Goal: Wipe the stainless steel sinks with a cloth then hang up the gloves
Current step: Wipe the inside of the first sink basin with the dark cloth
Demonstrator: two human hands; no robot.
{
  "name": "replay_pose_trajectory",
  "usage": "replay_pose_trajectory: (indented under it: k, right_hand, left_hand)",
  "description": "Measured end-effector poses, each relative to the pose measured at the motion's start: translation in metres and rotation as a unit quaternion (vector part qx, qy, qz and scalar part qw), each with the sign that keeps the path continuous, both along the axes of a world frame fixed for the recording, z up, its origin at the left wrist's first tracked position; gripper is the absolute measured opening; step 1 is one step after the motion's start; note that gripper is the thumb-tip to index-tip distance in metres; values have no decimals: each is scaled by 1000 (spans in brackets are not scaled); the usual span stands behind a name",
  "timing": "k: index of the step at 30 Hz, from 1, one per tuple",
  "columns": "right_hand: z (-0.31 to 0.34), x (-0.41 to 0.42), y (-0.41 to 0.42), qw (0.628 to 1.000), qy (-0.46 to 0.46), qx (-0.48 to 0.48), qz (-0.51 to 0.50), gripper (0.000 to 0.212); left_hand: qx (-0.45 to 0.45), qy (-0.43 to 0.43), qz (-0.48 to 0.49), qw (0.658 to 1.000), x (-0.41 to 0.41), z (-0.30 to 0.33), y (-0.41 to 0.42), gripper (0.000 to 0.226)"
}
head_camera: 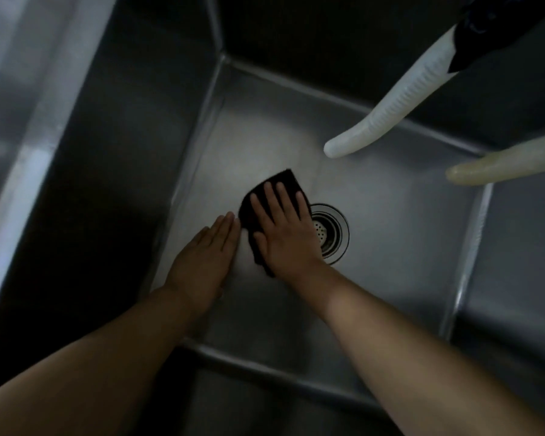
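I look down into a deep stainless steel sink (pixel 390 247). My right hand (pixel 283 228) lies flat with straight, spread fingers on a dark cloth (pixel 283 179) and presses it to the sink floor, just left of the round drain (pixel 331 232). Beside it, my left hand (pixel 205 259) rests flat on the sink floor, fingers straight and together, its fingertips touching the cloth's left edge. No gloves are in view.
Two pale flexible hoses hang into the sink from the upper right: a white ribbed hose (pixel 400 102) and a yellowish hose (pixel 501 163). A dark fitting (pixel 491 29) sits at the white hose's top. The sink's steel rim (pixel 29 136) runs along the left.
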State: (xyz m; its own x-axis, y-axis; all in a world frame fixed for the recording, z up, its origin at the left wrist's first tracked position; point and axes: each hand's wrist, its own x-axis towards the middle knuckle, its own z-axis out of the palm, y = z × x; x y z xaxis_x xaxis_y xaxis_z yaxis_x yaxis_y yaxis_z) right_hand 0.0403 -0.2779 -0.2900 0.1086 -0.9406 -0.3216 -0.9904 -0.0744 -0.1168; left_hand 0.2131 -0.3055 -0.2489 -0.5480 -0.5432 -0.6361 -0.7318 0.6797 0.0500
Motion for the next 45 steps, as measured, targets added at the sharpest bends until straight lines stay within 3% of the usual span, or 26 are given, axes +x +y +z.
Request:
replay_pose_trajectory:
  k: [5, 10, 15, 19, 24, 26, 31, 37, 45]
  right_hand:
    - [-4, -53, -73, 997, 33, -28, -56, 66]
    - [-6, -114, -109, 987, 49, -60, -138, 72]
    - [-19, -90, -113, 985, 57, -56, -155, 63]
    - [-15, -47, -90, 995, 46, -53, -70, 63]
    - [-2, -5, -23, 999, 7, -38, 18, 66]
    - [4, 13, 8, 998, -14, -30, 44, 66]
    - [13, 28, 39, 993, -24, -5, 119, 66]
    - [7, -9, -32, 998, 12, -5, 57, 64]
    - [-2, -33, -151, 997, 42, -41, -50, 64]
  left_hand:
    - [-33, -54, -3, 998, -3, 3, 1, 127]
    - [-7, -63, 29, 998, 1, -6, -2, 130]
    - [7, -55, 21, 998, 6, -3, -8, 125]
    - [11, -68, 9, 998, -6, 15, -3, 108]
    - [-50, -25, -10, 998, -10, 63, -12, 57]
    - [-84, -5, 7, 996, -7, 90, -22, 51]
    - [-212, 146, -32, 966, 11, 155, -45, 50]
    - [-273, 183, -80, 941, 37, 181, -82, 24]
    - [-206, 214, -94, 950, 52, 167, -102, 21]
